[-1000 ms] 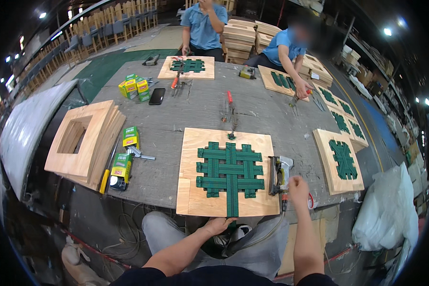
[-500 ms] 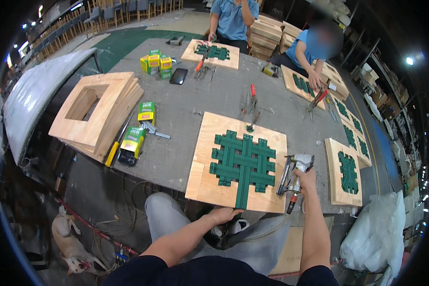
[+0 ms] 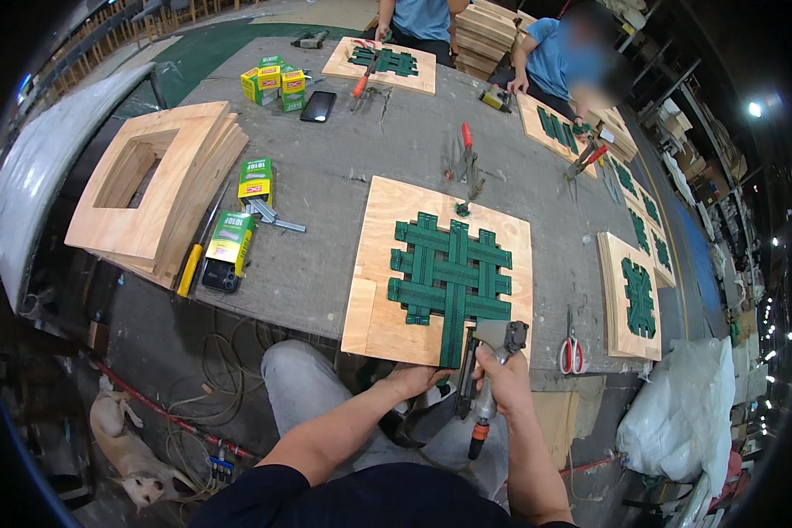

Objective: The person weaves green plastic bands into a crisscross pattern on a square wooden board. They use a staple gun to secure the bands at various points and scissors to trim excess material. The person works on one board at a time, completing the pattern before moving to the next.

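Observation:
A square wooden panel (image 3: 374, 224) lies at the table's near edge, with dark green webbing straps (image 3: 456, 264) woven across its middle. One strap runs down to the panel's near edge. There my left hand (image 3: 411, 380) is closed at the strap's lower end, its fingertips partly hidden under the edge. My right hand (image 3: 506, 383) grips a pneumatic staple gun (image 3: 502, 333) by its handle. The gun's nose is beside that strap end, right of my left hand; whether it touches cannot be told. Red-handled scissors (image 3: 571, 356) rest to the right of the panel.
Stacked wooden frames (image 3: 92, 216) stand at the left, by a yellow-handled tool (image 3: 189, 270) and staple boxes (image 3: 255, 182). Red-handled pliers (image 3: 468, 158) lie beyond the panel. Finished-looking webbed panels (image 3: 620, 304) are stacked right. Two co-workers sit across. A dog (image 3: 119, 444) lies on the floor.
My right hand has brought the staple gun left and toward me, from the panel's right edge to the strap end. The scissors now show. My left hand stays at the near edge.

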{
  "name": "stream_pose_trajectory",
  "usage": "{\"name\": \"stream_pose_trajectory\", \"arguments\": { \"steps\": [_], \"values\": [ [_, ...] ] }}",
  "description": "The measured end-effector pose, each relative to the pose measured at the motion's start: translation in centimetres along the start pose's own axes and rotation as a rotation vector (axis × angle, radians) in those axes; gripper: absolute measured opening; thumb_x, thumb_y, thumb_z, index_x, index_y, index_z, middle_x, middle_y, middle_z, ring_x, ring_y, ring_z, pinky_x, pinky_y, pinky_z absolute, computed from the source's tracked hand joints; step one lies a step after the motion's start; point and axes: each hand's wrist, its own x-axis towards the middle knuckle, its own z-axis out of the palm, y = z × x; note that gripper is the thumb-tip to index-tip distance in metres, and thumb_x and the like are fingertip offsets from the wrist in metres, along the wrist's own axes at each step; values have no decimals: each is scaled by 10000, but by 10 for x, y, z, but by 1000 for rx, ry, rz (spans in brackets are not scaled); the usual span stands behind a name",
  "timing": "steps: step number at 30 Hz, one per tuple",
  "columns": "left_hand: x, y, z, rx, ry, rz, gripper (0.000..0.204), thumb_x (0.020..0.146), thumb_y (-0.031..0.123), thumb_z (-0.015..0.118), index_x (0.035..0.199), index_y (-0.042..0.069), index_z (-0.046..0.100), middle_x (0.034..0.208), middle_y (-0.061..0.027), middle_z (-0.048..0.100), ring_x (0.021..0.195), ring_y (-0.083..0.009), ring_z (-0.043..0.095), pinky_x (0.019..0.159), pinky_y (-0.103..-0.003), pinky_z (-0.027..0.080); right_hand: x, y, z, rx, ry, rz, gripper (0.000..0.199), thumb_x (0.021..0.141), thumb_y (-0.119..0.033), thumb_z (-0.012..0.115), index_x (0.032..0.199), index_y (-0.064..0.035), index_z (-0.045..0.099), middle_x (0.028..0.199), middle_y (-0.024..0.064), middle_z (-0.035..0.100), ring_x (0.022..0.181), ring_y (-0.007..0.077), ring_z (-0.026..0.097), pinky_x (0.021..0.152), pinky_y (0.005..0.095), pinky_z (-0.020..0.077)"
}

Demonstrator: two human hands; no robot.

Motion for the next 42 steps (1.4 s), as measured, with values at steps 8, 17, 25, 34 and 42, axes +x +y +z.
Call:
{"name": "stream_pose_trajectory", "arguments": {
  "steps": [8, 17, 25, 34, 42],
  "values": [
    [3, -2, -2, 61, -52, -9, 487, 1019, 449, 606, 1396, 141, 589, 1386, -172, 599, 1302, -406, 540, 1079, -502, 438, 2, 0, 17, -54, -35, 85, 230, 976, -131, 698, 1125, 32, 634, 819, 62, 676, 533, 132, 612, 435, 269, 458],
    [1, -3, 1, -7, -10, -46, 486, 1025, 464, 590, 1391, 144, 591, 1408, -165, 588, 1319, -401, 529, 1090, -511, 433, 1, 2, 22, -104, -34, 107, 200, 979, -109, 697, 1123, 18, 643, 756, 36, 655, 497, 107, 573, 432, 259, 435],
    [1, -1, -7, 33, -54, -17, 499, 1021, 442, 589, 1397, 115, 576, 1427, -186, 570, 1338, -411, 509, 1104, -517, 420, -5, -3, 29, -156, -52, 82, 162, 991, -105, 677, 1113, -13, 623, 808, 27, 630, 506, 104, 564, 434, 267, 435],
    [-3, 8, -15, 40, -85, -38, 442, 990, 332, 587, 1332, 52, 591, 1354, -227, 604, 1292, -418, 547, 1086, -501, 437, -7, 3, 43, -92, -21, 66, 144, 989, -135, 698, 985, 0, 645, 653, 12, 613, 463, 97, 536, 424, 271, 407],
    [0, 5, -3, 96, -20, -68, 441, 997, 373, 570, 1297, 52, 618, 1276, -249, 639, 1204, -442, 598, 1029, -514, 474, -5, 16, 30, -92, -80, 69, 219, 986, -125, 690, 1151, -22, 588, 828, 37, 645, 525, 127, 594, 434, 279, 447]
  ]
}}
